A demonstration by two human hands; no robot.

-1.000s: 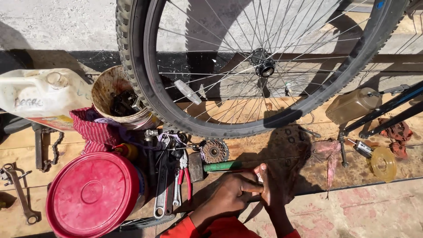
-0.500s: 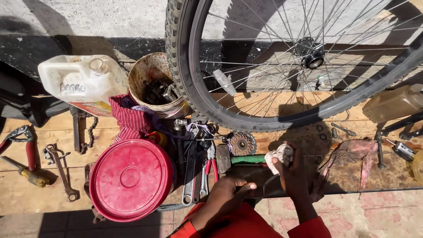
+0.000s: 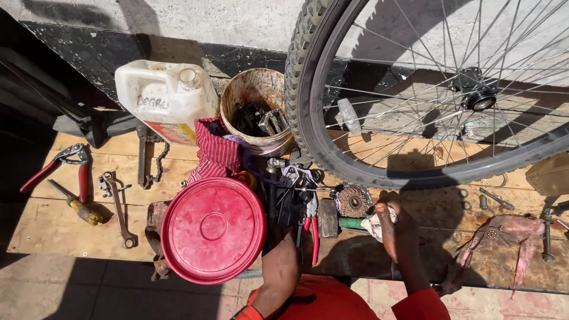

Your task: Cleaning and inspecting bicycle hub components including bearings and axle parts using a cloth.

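Observation:
My right hand point(image 3: 396, 230) is closed around a crumpled white rag point(image 3: 373, 225), just right of a green tool handle point(image 3: 352, 223) and a rusty gear cluster point(image 3: 352, 201). My left hand point(image 3: 281, 232) reaches forward into the dark pile of tools point(image 3: 290, 195) beside the red round lid point(image 3: 213, 228). Its fingers are lost in shadow, so I cannot tell if it grips anything. Red-handled pliers point(image 3: 313, 232) lie between my two hands. Both arms wear red sleeves.
A bicycle wheel point(image 3: 308, 106) stands upright over the wooden boards. Behind are a dirty bucket of parts point(image 3: 237, 98), a white jug point(image 3: 166, 95) and a striped red cloth point(image 3: 216, 154). At left lie red-handled cutters point(image 3: 59, 166), a yellow screwdriver point(image 3: 80, 207), a wrench point(image 3: 118, 207) and a chain point(image 3: 159, 163).
My hands were together near the green handle. Now the left hand has moved away left into the tool pile, and the right hand holds the rag alone. The view has swung left.

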